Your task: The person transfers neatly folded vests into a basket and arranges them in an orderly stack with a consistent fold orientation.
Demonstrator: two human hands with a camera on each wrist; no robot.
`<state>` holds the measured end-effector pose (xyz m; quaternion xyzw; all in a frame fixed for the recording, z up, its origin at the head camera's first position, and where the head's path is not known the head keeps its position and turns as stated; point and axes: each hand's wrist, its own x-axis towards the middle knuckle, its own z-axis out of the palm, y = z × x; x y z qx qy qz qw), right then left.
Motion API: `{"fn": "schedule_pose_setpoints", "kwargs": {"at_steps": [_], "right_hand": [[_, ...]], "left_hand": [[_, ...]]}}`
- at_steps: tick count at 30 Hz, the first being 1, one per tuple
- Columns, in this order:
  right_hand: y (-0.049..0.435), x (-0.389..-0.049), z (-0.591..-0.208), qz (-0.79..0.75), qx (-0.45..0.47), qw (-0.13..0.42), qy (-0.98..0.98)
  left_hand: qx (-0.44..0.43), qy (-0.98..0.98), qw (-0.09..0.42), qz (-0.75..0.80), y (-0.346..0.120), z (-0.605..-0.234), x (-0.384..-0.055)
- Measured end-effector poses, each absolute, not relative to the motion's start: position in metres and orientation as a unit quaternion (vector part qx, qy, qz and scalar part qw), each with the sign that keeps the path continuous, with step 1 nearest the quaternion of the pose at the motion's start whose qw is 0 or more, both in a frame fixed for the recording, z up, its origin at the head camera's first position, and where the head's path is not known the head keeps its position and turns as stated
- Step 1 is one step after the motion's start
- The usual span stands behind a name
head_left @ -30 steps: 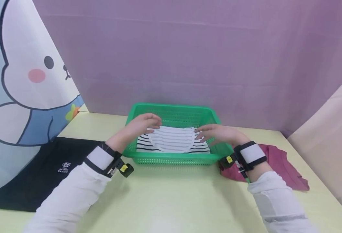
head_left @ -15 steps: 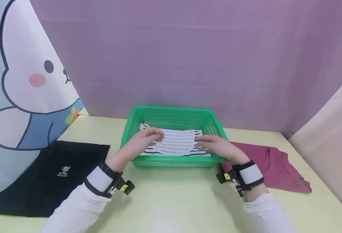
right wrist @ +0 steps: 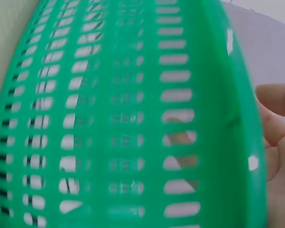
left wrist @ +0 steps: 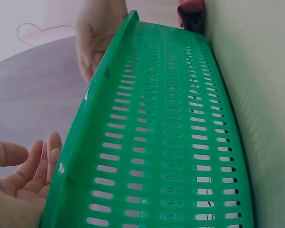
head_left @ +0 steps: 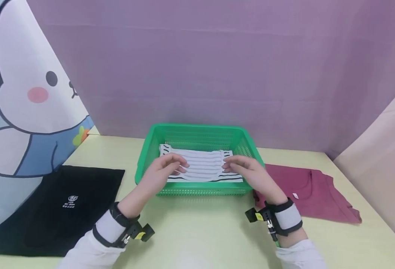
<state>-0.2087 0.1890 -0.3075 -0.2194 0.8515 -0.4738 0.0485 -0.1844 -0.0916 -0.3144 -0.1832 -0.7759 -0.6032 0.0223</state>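
A white garment with dark stripes (head_left: 202, 164) lies folded flat in a green plastic basket (head_left: 204, 189) with slotted walls. My left hand (head_left: 163, 170) hovers over the basket's left part, fingers loosely bent and holding nothing. On the other side my right hand (head_left: 249, 172) hangs above the right part, its fingers also loosely bent around nothing. In the left wrist view both the left hand (left wrist: 23, 180) and the right hand (left wrist: 99, 38) show beyond the basket's rim. The right wrist view catches the right hand (right wrist: 280, 142) past the rim; slots and rim hide some of it.
A black T-shirt (head_left: 86, 209) with a small white print lies flat at the left. Maroon clothing (head_left: 315, 198) with a small white tag lies at the right, partly behind the right arm. A purple cloth backdrop (head_left: 197, 67) stands behind the pale table (head_left: 197, 231).
Both hands have drawn back toward me and lower over the basket, the left more clearly. More of the maroon clothing shows, including its tag. The head view has shifted slightly.
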Motion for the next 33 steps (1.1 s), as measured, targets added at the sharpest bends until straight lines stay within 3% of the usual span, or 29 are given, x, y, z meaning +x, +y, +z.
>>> {"fn": "schedule_pose_setpoints", "kwargs": {"at_steps": [8,17,33], "right_hand": [[0.174,-0.204,-0.307,-0.515,-0.263,0.049,0.814],[0.17,-0.2,-0.308,-0.543,-0.268,0.058,0.794],[0.161,-0.191,-0.315,-0.626,-0.348,0.158,0.68]], "left_hand": [[-0.173,-0.752,0.043,-0.634,-0.097,-0.314,-0.175],[-0.171,-0.748,-0.008,-0.641,-0.102,-0.31,-0.163],[-0.182,-0.747,-0.027,-0.639,-0.121,-0.313,-0.143]]}}
